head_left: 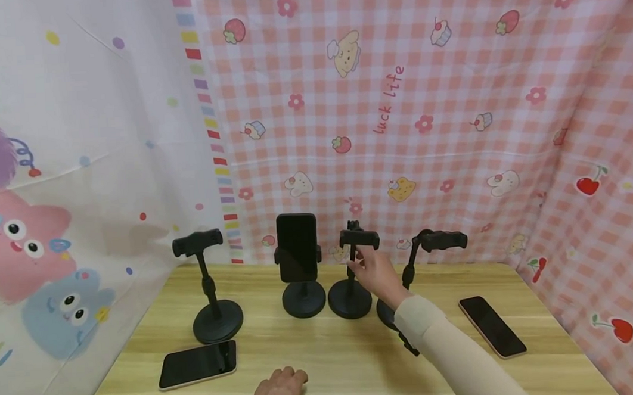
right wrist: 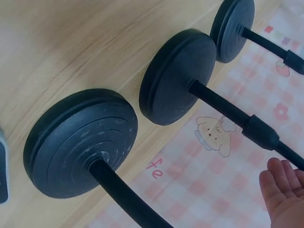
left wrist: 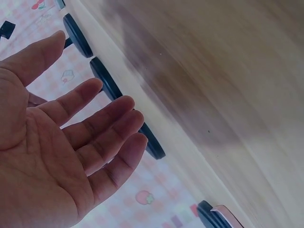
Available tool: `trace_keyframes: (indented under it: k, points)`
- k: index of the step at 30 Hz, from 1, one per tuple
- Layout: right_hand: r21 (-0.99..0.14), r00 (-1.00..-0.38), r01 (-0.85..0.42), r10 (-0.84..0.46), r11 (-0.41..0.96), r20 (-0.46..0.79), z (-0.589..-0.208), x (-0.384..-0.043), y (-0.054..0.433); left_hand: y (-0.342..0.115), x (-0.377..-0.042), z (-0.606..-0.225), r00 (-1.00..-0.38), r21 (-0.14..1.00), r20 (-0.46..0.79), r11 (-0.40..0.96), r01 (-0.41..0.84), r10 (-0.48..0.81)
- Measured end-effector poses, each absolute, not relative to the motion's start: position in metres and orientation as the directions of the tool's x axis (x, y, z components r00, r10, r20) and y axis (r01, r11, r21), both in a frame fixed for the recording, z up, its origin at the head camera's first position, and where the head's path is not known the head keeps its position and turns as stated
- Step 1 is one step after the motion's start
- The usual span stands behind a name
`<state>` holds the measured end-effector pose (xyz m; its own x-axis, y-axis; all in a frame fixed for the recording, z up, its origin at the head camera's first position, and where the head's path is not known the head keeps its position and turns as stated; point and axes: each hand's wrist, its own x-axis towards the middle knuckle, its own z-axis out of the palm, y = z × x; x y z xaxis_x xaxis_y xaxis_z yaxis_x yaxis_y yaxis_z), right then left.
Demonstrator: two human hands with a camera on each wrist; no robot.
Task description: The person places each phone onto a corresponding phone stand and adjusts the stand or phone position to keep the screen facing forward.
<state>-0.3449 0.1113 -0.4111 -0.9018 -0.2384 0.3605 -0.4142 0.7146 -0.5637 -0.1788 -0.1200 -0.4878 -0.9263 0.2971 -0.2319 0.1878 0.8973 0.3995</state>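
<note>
Several black phone stands with round bases line the table. My right hand (head_left: 375, 273) is at the pole of one phone stand (head_left: 350, 299), its fingertips overlapping the pole just under the clamp (head_left: 359, 238). In the right wrist view, the fingers (right wrist: 280, 183) look nearly straight beside that pole (right wrist: 223, 105); thumb and index are out of sight there. To the left, another stand (head_left: 304, 299) carries an upright black phone (head_left: 297, 246). My left hand (head_left: 280, 392) hovers at the front edge of the view. Its palm and loosely spread fingers (left wrist: 102, 137) hold nothing.
Another stand (head_left: 218, 322) stands at the left, with a phone (head_left: 198, 365) flat before it. Behind my right forearm rises a stand with a tilted clamp (head_left: 444, 239). A phone (head_left: 492, 326) lies at the right. Patterned cloth (head_left: 313, 126) hangs behind the table (head_left: 336, 363).
</note>
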Motion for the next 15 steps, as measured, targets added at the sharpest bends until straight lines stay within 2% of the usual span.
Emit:
trace_keyframes:
  k: [7, 10, 15]
  points:
    - [-0.536, -0.911, -0.407, -0.284, 0.739, 0.299, -0.405, -0.326, 0.116, -0.119, -0.178, -0.488, -0.923, 0.398, -0.217, 0.892, 0.213, 0.317]
    - [-0.492, -0.900, -0.431, -0.323, 0.756, 0.293, -0.402, -0.314, 0.118, -0.119, -0.177, -0.487, -0.920, 0.390, -0.214, 0.893, 0.227, 0.327]
    - [-0.306, -0.847, -0.519, -0.432, 0.798, 0.311, -0.398, -0.291, 0.123, -0.118, -0.177, -0.484, -0.913, 0.378, -0.228, 0.895, 0.237, 0.338]
